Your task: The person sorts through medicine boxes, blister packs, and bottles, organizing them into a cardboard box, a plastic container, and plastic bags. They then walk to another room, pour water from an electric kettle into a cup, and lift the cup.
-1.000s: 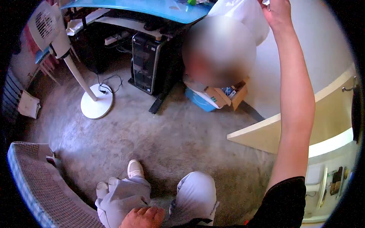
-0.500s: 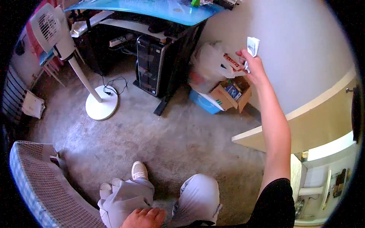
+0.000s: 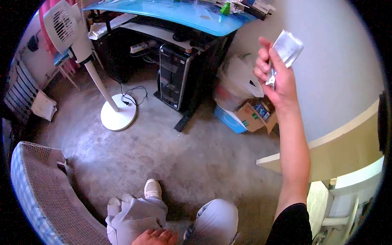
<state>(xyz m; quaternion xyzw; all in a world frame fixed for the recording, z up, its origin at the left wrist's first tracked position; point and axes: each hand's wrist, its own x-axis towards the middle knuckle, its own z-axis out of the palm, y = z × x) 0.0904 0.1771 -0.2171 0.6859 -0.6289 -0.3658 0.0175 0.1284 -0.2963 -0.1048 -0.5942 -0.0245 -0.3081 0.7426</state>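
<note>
My right hand [image 3: 279, 70] is raised at the upper right, in front of the pale wall. Its thumb and fingers are closed on a crumpled silver-white packet [image 3: 287, 48], which sticks up past the thumb; its lower end shows below, near the palm. Any print on it is too blurred to read. At the bottom edge, my left hand [image 3: 155, 237] lies over my grey trouser leg [image 3: 136, 216] with its fingers laid down and nothing seen in them. Part of that hand is cut off by the frame.
A blue-topped desk [image 3: 179, 14] stands ahead with a black computer tower [image 3: 173, 77] beneath. To its left is a white stand fan [image 3: 118, 116]. Plastic bags [image 3: 237, 81] and an open cardboard box [image 3: 251, 116] sit by the wall. A checked padded seat [image 3: 53, 192] is lower left.
My right hand has come a little nearer and turned, so the packet now shows broader and tilted to the right. The view has shifted slightly. My left hand stays on my leg.
</note>
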